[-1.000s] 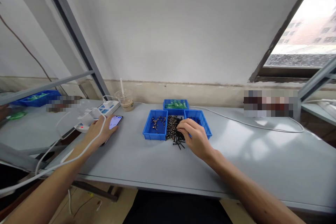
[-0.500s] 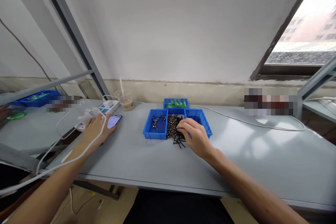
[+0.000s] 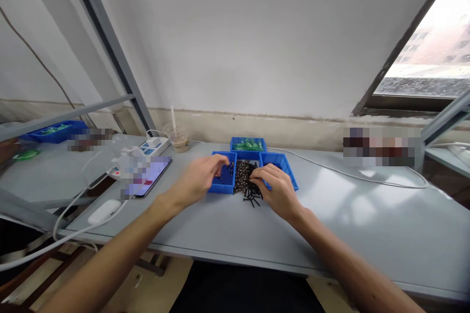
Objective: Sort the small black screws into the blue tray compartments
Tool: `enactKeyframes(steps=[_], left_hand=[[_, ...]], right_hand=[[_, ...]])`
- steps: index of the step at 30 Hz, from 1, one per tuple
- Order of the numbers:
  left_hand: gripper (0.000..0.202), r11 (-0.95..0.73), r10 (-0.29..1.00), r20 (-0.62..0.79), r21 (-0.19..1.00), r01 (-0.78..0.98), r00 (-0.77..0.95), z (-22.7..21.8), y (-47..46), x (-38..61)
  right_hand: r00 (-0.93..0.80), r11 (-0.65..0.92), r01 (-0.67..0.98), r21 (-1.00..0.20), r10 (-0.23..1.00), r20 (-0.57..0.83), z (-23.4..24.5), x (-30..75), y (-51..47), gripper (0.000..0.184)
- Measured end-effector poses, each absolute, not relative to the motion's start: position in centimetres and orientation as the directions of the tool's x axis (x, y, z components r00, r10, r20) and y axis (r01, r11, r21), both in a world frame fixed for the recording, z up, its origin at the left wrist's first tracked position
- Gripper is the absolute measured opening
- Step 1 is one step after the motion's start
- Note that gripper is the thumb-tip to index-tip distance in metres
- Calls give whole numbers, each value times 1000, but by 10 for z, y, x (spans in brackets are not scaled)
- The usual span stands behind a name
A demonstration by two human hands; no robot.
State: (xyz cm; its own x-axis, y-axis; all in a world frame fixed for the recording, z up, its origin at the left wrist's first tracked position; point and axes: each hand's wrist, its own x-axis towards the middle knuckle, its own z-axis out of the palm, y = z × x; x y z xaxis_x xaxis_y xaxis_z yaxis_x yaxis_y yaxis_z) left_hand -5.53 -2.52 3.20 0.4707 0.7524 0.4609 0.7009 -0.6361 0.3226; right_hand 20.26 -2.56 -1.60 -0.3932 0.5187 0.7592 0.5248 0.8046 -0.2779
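Note:
My left hand (image 3: 196,176) reaches over the left blue bin (image 3: 223,189), fingers curved and apart, with nothing visible between them; it hides part of the bin and the small metal screws inside. My right hand (image 3: 277,188) is at the right side of a pile of mixed screws (image 3: 242,176), its fingertips drawn in toward the thumb above the black screws (image 3: 251,200). Whatever is between those fingertips is hidden. Behind this hand stands the right blue bin (image 3: 290,171), with dark contents partly covered.
At the back, a blue bin (image 3: 247,140) holds green packets. Left of my hands lie a phone (image 3: 152,176), a white charger (image 3: 105,212), a power strip (image 3: 156,146) and a drink cup (image 3: 179,142) with a straw. A white cable (image 3: 352,176) crosses the table's right side.
My left hand has left the phone and moved right to the left blue bin, uncovering the phone and white charger. My right hand stays at the screw pile, its fingers slightly shifted.

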Motion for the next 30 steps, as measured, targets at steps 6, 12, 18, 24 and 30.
enactKeyframes(steps=[6,12,18,24,30], left_hand=[[23,-805,560,567,202,558,604,36,-4,-13],[26,-822,522,571,136,553,634,30,15,-13],[27,-819,507,560,76,568,655,28,18,-11],[26,-802,527,548,67,594,650,11,9,-14],[23,-828,493,566,72,556,661,4,6,-16]], right_hand=[[-362,786,586,-196,470,805,6,213,-13,17],[-394,770,617,-161,479,784,23,207,-1,17],[-350,774,609,-173,458,817,13,199,2,16],[-414,758,640,-123,476,776,1,200,-5,16],[-457,775,627,-85,453,765,-2,201,-9,18]])
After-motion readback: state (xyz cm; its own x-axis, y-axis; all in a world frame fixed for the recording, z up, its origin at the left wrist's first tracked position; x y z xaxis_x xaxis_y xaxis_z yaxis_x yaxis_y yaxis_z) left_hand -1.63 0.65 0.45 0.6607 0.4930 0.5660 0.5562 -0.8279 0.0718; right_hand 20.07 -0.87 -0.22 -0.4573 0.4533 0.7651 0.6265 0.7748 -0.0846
